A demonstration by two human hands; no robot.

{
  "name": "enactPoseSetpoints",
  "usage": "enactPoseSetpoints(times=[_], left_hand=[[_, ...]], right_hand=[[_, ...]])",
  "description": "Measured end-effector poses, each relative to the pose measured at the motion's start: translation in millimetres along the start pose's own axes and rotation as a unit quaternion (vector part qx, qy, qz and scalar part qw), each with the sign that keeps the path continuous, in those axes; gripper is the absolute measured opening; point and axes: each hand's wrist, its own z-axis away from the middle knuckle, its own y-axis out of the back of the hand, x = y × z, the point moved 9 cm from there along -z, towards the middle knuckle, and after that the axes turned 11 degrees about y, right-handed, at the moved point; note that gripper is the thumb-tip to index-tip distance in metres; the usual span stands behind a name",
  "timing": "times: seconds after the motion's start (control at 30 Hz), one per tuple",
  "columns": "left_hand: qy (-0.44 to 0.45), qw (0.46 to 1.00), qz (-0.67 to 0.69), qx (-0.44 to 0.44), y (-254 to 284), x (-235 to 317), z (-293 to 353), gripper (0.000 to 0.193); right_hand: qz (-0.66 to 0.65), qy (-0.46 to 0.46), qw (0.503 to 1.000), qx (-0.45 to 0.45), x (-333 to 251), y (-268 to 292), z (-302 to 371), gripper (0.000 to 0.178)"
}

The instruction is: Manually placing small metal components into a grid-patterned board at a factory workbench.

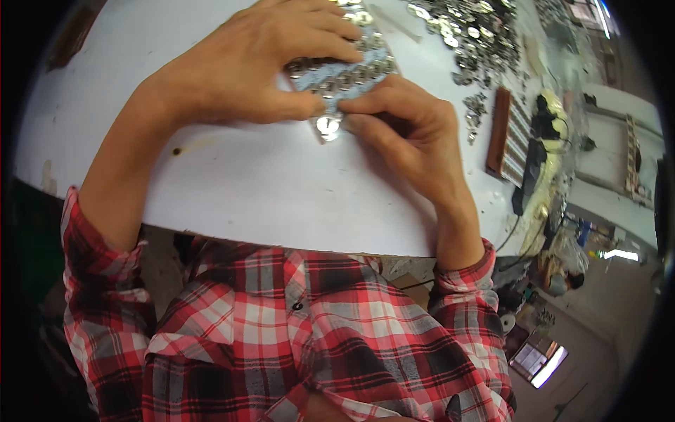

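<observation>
Left hand (264, 67) lies spread over a pale blue card studded with small round silver metal discs (344, 74) on the white table (281, 183). Right hand (408, 130) pinches the card's near edge. Risk: discs may pop loose if the card flexes.

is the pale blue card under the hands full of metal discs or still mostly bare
Mostly full: rows of small shiny metal discs cover the visible part of the pale blue flat card between the left hand and right hand; the rest is hidden.
</observation>
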Motion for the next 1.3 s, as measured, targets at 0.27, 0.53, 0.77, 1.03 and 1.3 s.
enactPoseSetpoints(times=[0.27, 0.53, 0.77, 1.03, 1.3], left_hand=[[0.355, 0.903, -0.117, -0.211, -15, -17, -4, 0.063], [0.356, 0.898, -0.12, -0.228, -16, -19, 0, 0.067], [0.354, 0.904, -0.106, -0.215, -19, -21, 1, 0.066], [0.364, 0.902, -0.104, -0.21, -18, -21, 1, 0.066], [0.348, 0.905, -0.119, -0.215, -19, -21, 1, 0.066]], right_hand=[[0.118, -0.034, 0.972, 0.202, 11, 81, 18, 0.015], [0.46, -0.173, 0.863, 0.117, 32, 148, 52, 0.017], [0.169, -0.194, 0.956, 0.143, 36, 124, 44, 0.013], [0.281, -0.187, 0.94, 0.055, 27, 120, 43, 0.012], [0.146, -0.2, 0.955, 0.163, 37, 133, 51, 0.011]])
